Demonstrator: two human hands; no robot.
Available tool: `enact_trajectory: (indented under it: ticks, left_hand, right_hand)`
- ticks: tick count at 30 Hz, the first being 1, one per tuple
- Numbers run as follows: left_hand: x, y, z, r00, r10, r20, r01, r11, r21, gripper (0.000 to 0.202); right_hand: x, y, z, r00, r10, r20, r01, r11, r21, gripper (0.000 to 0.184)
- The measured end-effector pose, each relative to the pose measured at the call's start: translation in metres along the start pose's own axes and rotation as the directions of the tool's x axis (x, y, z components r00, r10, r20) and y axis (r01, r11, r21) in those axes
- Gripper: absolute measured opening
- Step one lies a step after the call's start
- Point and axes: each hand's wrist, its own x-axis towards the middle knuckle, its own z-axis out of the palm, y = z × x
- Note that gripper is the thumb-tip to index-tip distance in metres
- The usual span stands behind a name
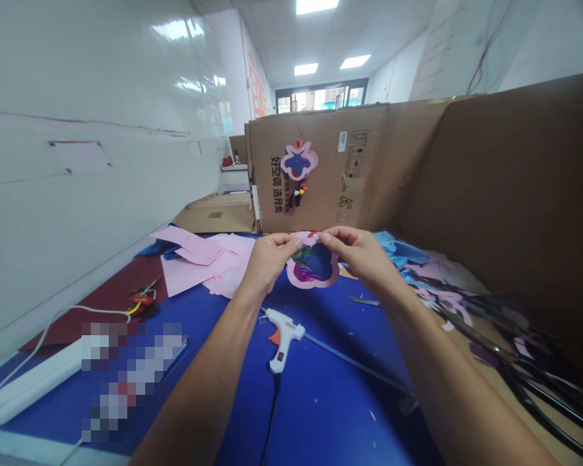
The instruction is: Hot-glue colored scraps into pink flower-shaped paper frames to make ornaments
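Note:
Between my two hands, above the blue table, is a flower-shaped pink paper frame (312,282) with a shiny dark blue, green and magenta middle. My left hand (274,255) pinches its upper left edge between thumb and fingers. On the upper right edge, my right hand (352,249) pinches it the same way, beside a small red and white piece (313,235) at the top. Below the hands a white glue gun (284,333) with an orange trigger lies on its side, a clear glue stick (354,364) reaching out of its back.
Pink paper sheets (208,259) lie at the left. A similar flower frame (298,160) hangs on the cardboard box (369,168) behind. Scissors (364,301) lie near my right forearm, with paper scraps and dark strips (510,362) farther right. The glue gun's black cord (271,414) runs toward me.

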Motion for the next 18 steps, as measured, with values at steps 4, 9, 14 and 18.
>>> enact_trajectory:
  ticks: [4,9,14,18]
  left_hand:
    - [0.002,-0.001,-0.004,0.999,-0.005,-0.053,0.007,0.999,0.041,0.028]
    - [0.005,-0.005,-0.009,0.997,-0.020,-0.080,0.023,0.999,0.033,0.034]
    - [0.007,-0.007,-0.011,0.996,-0.046,-0.071,0.046,0.999,-0.007,0.039]
    - [0.006,-0.007,-0.010,0.997,-0.052,-0.064,0.049,0.998,-0.042,0.040]
  right_hand:
    - [0.003,-0.001,-0.010,1.000,0.020,-0.019,-0.019,0.998,0.064,0.057]
    - [0.001,-0.005,-0.016,0.998,0.045,0.036,-0.047,0.997,0.060,0.065]
    - [-0.004,-0.008,-0.013,0.985,0.093,0.146,-0.088,0.995,-0.041,0.066]
    - [-0.001,-0.004,-0.012,0.987,0.086,0.133,-0.081,0.996,-0.044,0.065]
